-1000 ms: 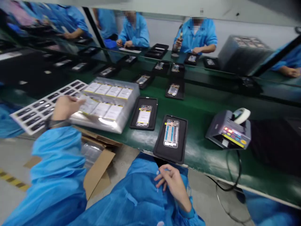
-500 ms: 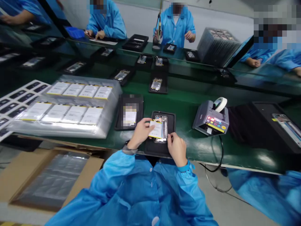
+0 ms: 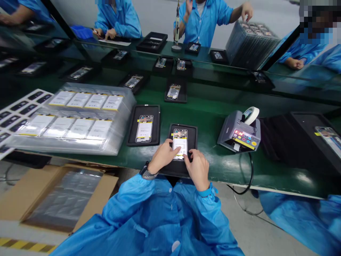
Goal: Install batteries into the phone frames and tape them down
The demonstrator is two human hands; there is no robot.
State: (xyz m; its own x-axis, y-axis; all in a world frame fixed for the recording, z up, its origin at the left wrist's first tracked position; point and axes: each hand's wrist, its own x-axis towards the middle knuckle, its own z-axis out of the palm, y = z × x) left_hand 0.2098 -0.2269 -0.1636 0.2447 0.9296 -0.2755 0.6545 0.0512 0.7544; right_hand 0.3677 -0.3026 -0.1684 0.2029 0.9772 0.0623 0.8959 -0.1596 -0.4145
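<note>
Here, a battery [image 3: 180, 145] is pressed into a tray [image 3: 192, 138].
It is touched by the left hand [image 3: 162, 159] and right hand [image 3: 197, 168]; both grips are spread, nothing clasped.

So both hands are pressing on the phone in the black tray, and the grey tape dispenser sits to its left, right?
Not quite. In the head view the grey tape dispenser sits to the right of the black tray, not its left. The rest holds: the left hand and the right hand both press on the phone in that tray.
</note>
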